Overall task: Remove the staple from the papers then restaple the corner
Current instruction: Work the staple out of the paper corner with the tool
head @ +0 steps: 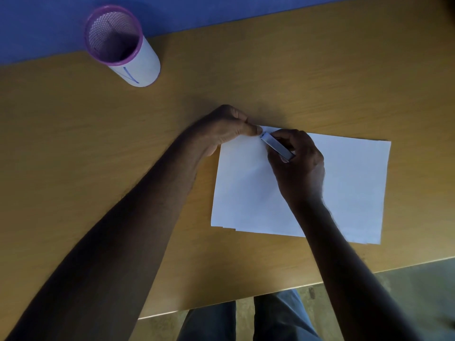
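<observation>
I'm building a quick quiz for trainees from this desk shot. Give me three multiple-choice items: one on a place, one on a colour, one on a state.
1. Where on the papers is the stapler?
A. far left corner
B. near right corner
C. middle

2. What colour is the mesh cup's rim?
A. green
B. purple
C. black

3. What is the right hand doing?
A. lying flat
B. hanging off the table
C. gripping the stapler

Answers: 1 A, its tip sits at that corner beside the left hand. 2 B, the rim is purple. 3 C, its fingers curl round the stapler.
</observation>
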